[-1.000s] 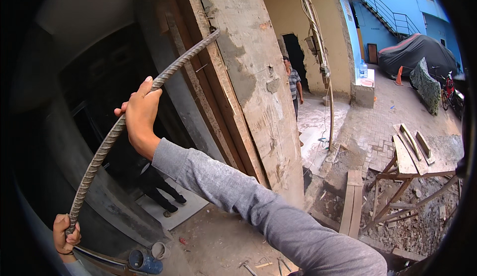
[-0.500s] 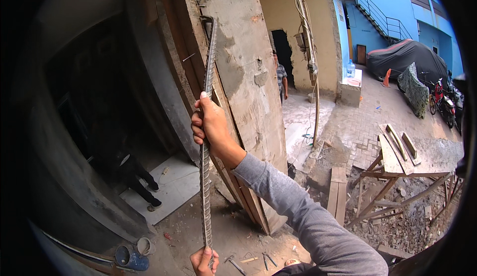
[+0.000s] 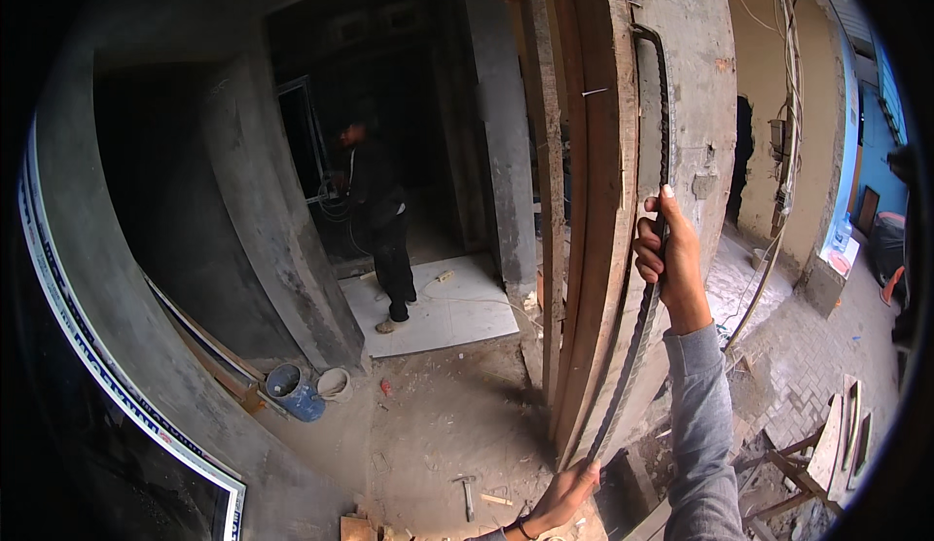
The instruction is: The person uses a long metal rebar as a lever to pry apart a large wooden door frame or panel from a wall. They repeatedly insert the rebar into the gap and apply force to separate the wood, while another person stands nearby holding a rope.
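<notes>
My right hand (image 3: 671, 254), in a grey sleeve, is wrapped round the upper half of a ribbed steel crowbar (image 3: 634, 342) with a hooked top. Lower down, my left hand (image 3: 559, 502), with a dark band at the wrist, grips the same bar near its bottom end. The hook (image 3: 646, 33) is at the seam between a brown timber frame (image 3: 582, 210) and the rough plastered pillar (image 3: 696, 103); whether it bites into the wood cannot be made out. A nail (image 3: 594, 91) sticks out of the timber left of the bar.
Another person (image 3: 377, 210) stands on a white slab (image 3: 457, 312) in the dark room. Blue bucket (image 3: 295, 395) and pale bucket (image 3: 334, 385) stand by the left wall. A hammer (image 3: 467, 497) lies on the floor. Cables (image 3: 790, 103) hang at right, above a wooden trestle (image 3: 822, 453).
My view has swung left, bringing the dark room and person into fuller sight. The bar now leans, its lower end to the left of its top. Both hands keep hold of it.
</notes>
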Motion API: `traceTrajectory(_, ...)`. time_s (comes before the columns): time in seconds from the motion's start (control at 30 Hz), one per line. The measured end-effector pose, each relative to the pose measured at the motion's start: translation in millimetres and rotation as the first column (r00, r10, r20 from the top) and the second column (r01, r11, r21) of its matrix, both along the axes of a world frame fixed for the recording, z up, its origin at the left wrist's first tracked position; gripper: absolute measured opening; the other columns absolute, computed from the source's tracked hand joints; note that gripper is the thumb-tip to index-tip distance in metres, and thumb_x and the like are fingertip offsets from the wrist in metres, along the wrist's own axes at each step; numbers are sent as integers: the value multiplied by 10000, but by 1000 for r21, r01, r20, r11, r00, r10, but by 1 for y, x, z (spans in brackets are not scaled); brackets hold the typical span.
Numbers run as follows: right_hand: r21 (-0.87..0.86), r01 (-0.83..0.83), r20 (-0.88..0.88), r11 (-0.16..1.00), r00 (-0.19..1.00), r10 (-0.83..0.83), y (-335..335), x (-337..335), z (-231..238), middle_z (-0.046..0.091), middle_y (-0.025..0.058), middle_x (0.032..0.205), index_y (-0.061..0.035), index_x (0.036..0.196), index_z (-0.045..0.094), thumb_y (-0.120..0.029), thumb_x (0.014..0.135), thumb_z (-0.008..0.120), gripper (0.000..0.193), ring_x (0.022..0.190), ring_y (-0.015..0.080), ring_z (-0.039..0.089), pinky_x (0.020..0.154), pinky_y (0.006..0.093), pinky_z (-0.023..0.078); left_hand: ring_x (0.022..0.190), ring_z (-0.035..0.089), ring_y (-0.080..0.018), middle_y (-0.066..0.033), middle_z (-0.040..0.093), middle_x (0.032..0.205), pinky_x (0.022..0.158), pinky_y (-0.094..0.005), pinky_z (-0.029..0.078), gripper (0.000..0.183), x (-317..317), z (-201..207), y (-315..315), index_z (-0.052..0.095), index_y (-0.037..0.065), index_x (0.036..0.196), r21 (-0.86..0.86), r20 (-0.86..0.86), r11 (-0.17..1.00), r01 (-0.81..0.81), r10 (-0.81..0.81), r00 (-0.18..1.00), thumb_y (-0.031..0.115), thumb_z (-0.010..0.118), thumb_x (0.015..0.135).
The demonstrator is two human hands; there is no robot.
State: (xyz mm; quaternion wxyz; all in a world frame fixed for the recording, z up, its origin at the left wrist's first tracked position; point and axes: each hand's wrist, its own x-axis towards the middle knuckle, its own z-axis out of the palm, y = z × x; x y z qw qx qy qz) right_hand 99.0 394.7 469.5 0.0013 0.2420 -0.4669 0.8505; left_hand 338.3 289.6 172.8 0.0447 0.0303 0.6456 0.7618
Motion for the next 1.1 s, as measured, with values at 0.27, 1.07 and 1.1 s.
traceTrajectory(0.27,-63,-13,-26,998,1000,11,-19,-17,-17,348,-54,645,-167,1066,532,-538,1106,486,376,424,53,310,365,232,268,701,445,-85,37,480,759,630,-268,384,550,-42,-14,-29,594,64,909,-224,-20,962,-154,153,988,578,518,1088)
traceTrajectory(1.07,-125,-109,-30,986,994,106,-9,-33,-33,401,-48,693,-127,1102,556,-437,1102,566,310,455,35,356,378,209,288,841,501,-129,-48,546,920,756,-308,444,420,-51,-35,4,631,-3,1236,-310,-238,833,-458,398,886,392,566,1109)
traceTrajectory(1.1,-115,-115,-41,987,993,111,-7,-33,-34,404,-49,702,-128,1118,559,-437,1100,570,310,460,35,360,382,208,296,884,546,-142,-81,599,984,800,-318,464,440,-50,-37,6,629,-8,1281,-316,-167,853,-416,382,909,392,564,1109)
